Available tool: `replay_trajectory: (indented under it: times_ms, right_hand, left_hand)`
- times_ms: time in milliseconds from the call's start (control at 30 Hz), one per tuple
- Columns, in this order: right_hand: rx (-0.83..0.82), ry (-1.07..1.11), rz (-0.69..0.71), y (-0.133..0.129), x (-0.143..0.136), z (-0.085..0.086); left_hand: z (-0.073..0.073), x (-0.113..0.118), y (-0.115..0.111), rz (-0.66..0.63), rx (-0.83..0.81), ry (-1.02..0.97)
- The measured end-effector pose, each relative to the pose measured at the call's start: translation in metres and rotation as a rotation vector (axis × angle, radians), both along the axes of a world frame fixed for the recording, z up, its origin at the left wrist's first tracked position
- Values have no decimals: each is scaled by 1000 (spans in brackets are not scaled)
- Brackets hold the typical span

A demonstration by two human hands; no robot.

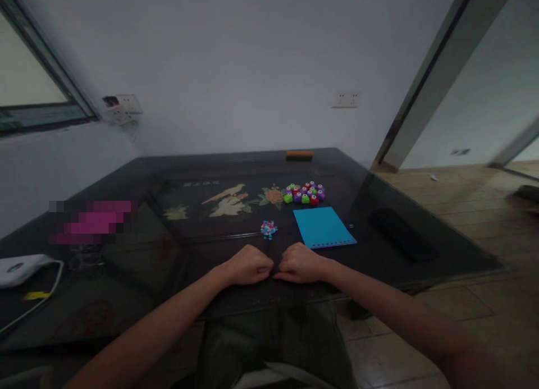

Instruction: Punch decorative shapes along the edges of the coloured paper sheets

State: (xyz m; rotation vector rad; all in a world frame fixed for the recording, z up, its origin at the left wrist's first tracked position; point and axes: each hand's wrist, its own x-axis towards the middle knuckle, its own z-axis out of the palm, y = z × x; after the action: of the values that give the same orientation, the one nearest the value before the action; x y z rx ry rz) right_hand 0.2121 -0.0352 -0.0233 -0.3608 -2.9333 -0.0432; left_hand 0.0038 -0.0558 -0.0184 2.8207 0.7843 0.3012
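My left hand [250,265] rests as a loose fist on the dark table near its front edge. Beside it, a small gap apart, lies my right hand [300,264], also curled into a fist with the thumb pointing left. Nothing shows in either one. Just beyond them is a little pile of blue, pink and white bits [268,228], too small to name. A blue rectangular board [323,226] with a row of dots along its near edge lies beyond my right hand. Behind the board sits a cluster of red, green and purple pieces with eye-like tops [305,193].
A long black object [403,234] lies at the table's right. An orange-brown bar [299,154] sits at the back edge. On the left are a blurred-out pink item [95,220], a white device [21,270] with a cable, and something clear [85,258]. The wall [236,69] stands behind.
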Motion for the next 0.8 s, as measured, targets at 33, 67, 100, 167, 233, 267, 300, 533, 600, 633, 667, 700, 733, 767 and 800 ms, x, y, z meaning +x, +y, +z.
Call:
replay_trajectory:
  times_ms: [33, 67, 100, 167, 233, 267, 300, 533, 600, 633, 667, 700, 733, 767, 800]
  right_hand:
    - [-3, 2, 2, 0, 0, 0]
    - [-5, 4, 3, 0, 0, 1]
    - [-8, 6, 4, 0, 0, 1]
    - [-15, 8, 8, 0, 1, 1]
    - [-18, 10, 7, 0, 1, 1]
    - [-18, 10, 6, 0, 1, 1]
    - [-16, 10, 5, 0, 0, 0]
    - [6, 3, 0, -1, 0, 1]
    - [7, 4, -5, -1, 0, 1]
    - [9, 3, -5, -2, 0, 1]
    - [10, 2, -5, -2, 0, 1]
    - [13, 2, -5, -1, 0, 1]
    - [15, 2, -5, -1, 0, 1]
    - [16, 2, -3, -1, 0, 1]
    - [15, 2, -1, -1, 0, 1]
  left_hand:
    - [0, 0, 0, -2, -2, -3]
    - [1, 0, 0, -3, -4, -6]
    - [1, 0, 0, -3, -4, -7]
    - [1, 0, 0, -2, -2, -8]
    - [0, 0, 0, 1, 2, -6]
    - [0, 0, 0, 4, 4, -6]
    - [0, 0, 0, 6, 6, -7]
    - [0, 0, -1, 14, -3, -2]
    - [0, 1, -1, 12, -2, -5]
    - [0, 1, -1, 9, -1, -5]
    - [0, 1, -1, 7, 2, -6]
    - [0, 1, -1, 4, 3, -5]
    - [0, 1, -1, 3, 4, -3]
    - [0, 1, 0, 2, 4, 1]
    - [-1, 1, 0, 1, 4, 5]
